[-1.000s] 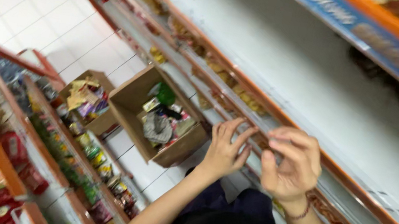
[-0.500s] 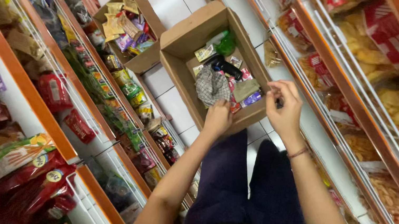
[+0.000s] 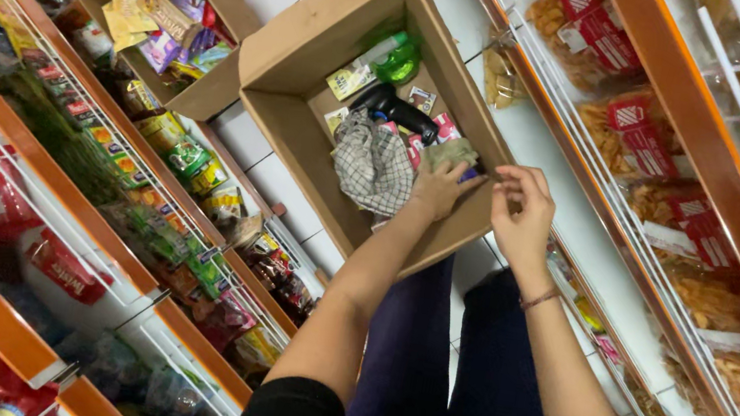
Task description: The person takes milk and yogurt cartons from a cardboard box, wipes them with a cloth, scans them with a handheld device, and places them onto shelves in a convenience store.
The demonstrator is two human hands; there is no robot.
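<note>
Our left hand [image 3: 440,189] reaches into the open cardboard box [image 3: 317,41] on the floor, fingers curled shut on a small olive-green wad [image 3: 451,154] held at the fingertips. Our right hand [image 3: 519,214] sits just beside it, at the box's near wall, with thumb and forefinger pinched together; we cannot tell what they pinch. A checked cloth [image 3: 373,165] lies in the box, touching the heel of the left hand. Beyond the fingertips lie a black handheld scanner [image 3: 395,109], small packets and a green bottle [image 3: 398,56]. A second box [image 3: 210,94], filled with snack packets, stands well beyond the left fingers. Shelves of packaged goods flank both hands.
</note>
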